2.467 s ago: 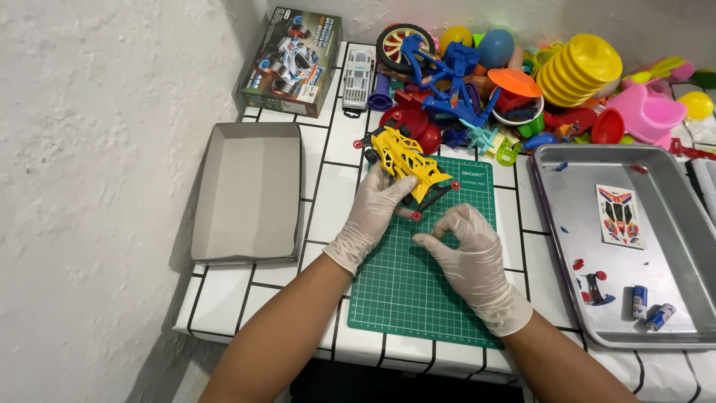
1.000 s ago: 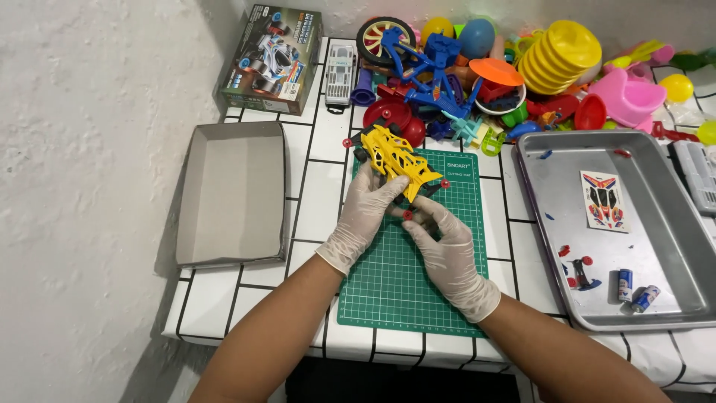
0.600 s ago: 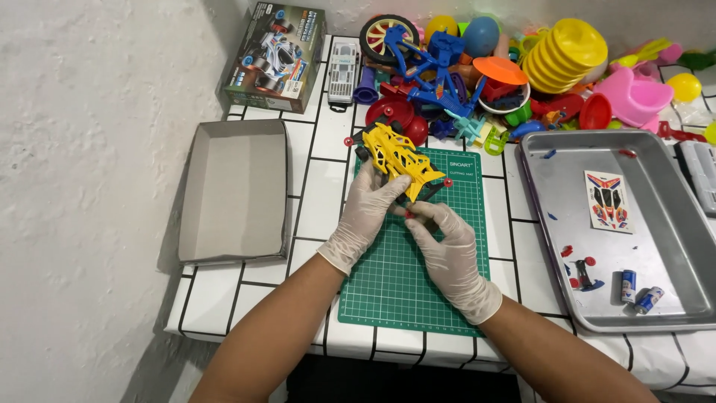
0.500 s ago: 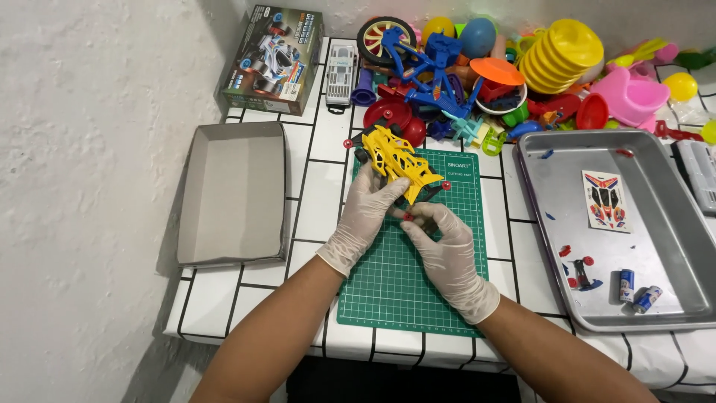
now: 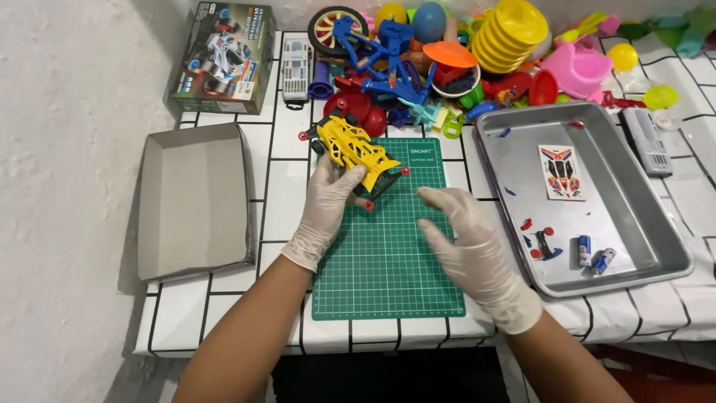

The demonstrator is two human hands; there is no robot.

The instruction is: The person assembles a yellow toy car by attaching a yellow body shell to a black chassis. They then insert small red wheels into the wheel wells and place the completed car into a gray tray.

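White-tiled counter against a rough plaster wall.
Counter point(image 5: 283, 194) of white tiles with dark grout runs beneath and beyond both hands; textured white wall point(image 5: 67, 149) rises left of them; dark gap below the near edge; even, soft light.

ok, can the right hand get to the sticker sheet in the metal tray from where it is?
Probably yes. The right hand hovers empty above the green mat, beside the tray. The sticker sheet lies flat and uncovered, with nothing between them.
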